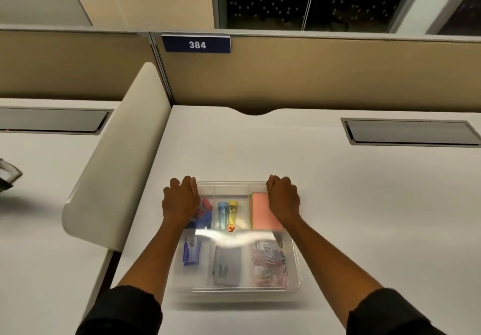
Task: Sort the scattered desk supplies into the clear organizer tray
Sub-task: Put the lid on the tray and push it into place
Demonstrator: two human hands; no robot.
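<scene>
A clear organizer tray [231,185] lies on the white desk in front of me. My left hand [181,200] grips its far left corner and my right hand [283,198] grips its far right corner. Inside are red and blue binder clips [204,213], a blue tube [222,213] and a yellow tube [232,213], a pink sticky note pad [263,211], a blue stapler [190,250], a grey box [227,265] and several coloured paper clips [270,261]. The tray's near half looks blurred.
A rounded cream divider panel [117,168] stands to the left of the desk. A grey cable hatch [411,131] is set into the desk at the far right. A tan partition with a "384" label [196,44] runs along the back.
</scene>
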